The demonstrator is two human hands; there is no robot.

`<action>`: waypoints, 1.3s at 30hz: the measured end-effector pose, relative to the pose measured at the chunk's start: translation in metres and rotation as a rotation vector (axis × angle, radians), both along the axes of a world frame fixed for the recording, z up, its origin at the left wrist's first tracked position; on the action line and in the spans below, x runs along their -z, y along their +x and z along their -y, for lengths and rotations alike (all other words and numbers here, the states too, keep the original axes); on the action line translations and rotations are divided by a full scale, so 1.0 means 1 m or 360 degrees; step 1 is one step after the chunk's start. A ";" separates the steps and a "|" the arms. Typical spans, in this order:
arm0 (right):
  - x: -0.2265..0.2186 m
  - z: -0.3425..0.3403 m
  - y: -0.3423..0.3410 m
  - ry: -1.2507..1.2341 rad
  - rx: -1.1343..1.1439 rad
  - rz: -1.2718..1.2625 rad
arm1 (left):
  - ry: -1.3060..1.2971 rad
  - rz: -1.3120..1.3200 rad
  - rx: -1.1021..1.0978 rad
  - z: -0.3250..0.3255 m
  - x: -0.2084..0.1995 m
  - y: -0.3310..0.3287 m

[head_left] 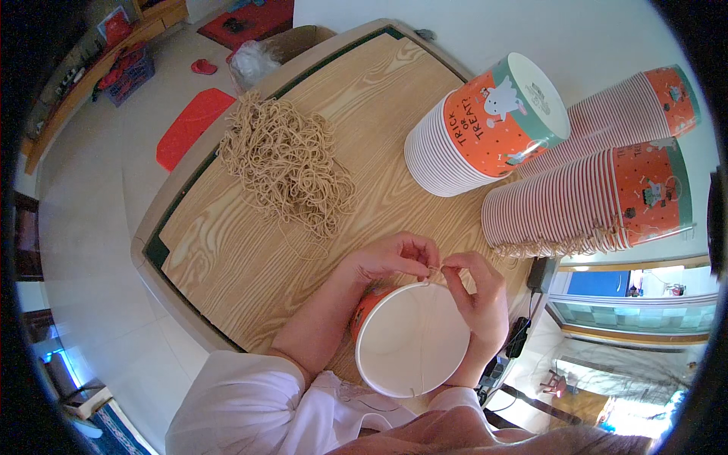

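A paper bucket (387,337) with a white inside and an orange outer wall stands tilted close to my body, its mouth facing up toward me. A thin tan string (422,341) runs across the mouth from the far rim to the near rim. At the far rim, my left hand (394,258) pinches the string between curled fingers. Just to its right, my right hand (479,296) also pinches the string with thumb and forefinger. The fingertips of both hands nearly meet over the rim. Exactly how the string is looped there is too small to tell.
A tangled heap of tan strings (284,167) lies on the wood-grain table (364,91). Stacked orange and green buckets (493,125) stand at the right, beside two more stacks, one (584,201) with strings along its side. Black adapters (517,337) sit at the right edge.
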State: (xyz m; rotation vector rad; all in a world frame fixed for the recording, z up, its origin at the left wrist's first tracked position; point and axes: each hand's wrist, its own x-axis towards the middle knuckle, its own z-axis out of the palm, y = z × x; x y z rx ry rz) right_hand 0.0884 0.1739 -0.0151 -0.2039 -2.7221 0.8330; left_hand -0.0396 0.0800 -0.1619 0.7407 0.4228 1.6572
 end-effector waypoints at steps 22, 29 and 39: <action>0.001 0.002 0.002 -0.0466 -0.0026 0.0202 | 0.0031 0.0036 -0.0077 -0.001 0.001 0.001; 0.004 -0.001 0.001 -0.0425 0.0023 0.0167 | 0.0040 -0.0057 -0.0043 -0.005 0.007 0.001; 0.005 -0.004 -0.001 -0.0396 -0.0048 0.0167 | 0.0099 -0.0017 -0.0022 -0.006 0.001 0.001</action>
